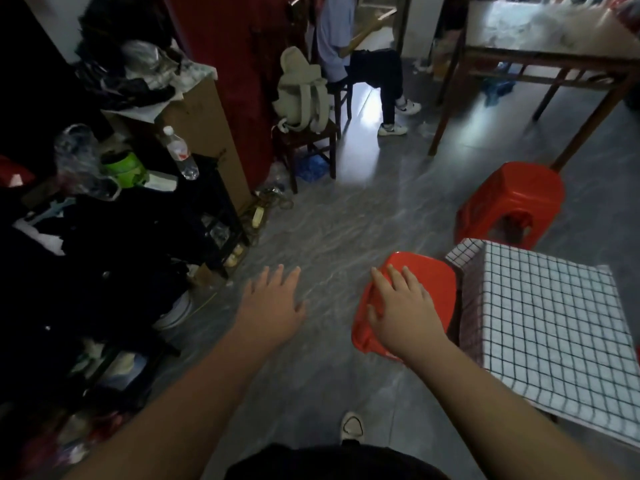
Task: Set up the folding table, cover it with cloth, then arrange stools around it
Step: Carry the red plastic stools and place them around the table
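Observation:
A small folding table under a white cloth with a dark grid (547, 327) stands at the lower right. One red plastic stool (436, 282) stands against its left side, and my right hand (401, 313) lies flat on that stool's seat with fingers spread, not gripping. A second red stool (512, 199) stands on the floor beyond the table's far corner. My left hand (273, 303) hovers open over the bare grey floor to the left of the near stool, holding nothing.
Dark shelves piled with clothes, a water bottle (180, 154) and a cardboard box (204, 133) fill the left side. A wooden chair with a pale backpack (304, 95) and a seated person (377, 67) are ahead. A large wooden table (540, 60) stands at the far right.

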`<state>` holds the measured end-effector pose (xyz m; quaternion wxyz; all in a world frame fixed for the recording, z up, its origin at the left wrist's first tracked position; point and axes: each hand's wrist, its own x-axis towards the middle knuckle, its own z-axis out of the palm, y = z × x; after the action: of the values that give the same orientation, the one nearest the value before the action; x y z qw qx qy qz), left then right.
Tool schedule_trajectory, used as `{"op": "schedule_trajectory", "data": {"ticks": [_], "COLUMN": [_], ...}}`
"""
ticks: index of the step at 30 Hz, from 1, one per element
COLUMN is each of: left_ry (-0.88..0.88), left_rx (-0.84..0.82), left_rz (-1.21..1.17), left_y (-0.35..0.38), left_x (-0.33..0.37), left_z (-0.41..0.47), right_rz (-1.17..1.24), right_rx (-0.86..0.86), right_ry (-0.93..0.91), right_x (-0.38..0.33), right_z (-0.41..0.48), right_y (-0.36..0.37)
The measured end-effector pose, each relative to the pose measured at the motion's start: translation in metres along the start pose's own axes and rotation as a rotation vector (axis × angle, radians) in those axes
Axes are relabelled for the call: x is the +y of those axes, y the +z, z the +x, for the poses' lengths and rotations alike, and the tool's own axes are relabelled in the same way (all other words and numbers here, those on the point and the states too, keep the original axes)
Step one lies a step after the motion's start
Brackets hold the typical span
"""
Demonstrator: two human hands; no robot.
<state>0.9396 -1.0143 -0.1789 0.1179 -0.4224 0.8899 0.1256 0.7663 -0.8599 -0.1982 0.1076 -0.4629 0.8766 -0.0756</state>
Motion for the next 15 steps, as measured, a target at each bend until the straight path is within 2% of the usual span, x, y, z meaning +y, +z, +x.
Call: {"op": "schedule_trajectory", "data": {"ticks": [7, 15], "left_ry": [0.041, 0.190], "left_rx": [0.035, -0.028], "left_rz": [-0.082, -0.060], "left_y": [-0.037, -0.080], "left_x": [-0.009, -0.052], "left_z": [0.114, 0.292], "right_rz": [-0.008, 0.005], "right_rx": [-0.049, -0.050], "right_ry": [0.015, 0.201], "right_x": [-0.009, -0.037], "right_z": [0.112, 0.262], "right_y": [-0.014, 0.000]}}
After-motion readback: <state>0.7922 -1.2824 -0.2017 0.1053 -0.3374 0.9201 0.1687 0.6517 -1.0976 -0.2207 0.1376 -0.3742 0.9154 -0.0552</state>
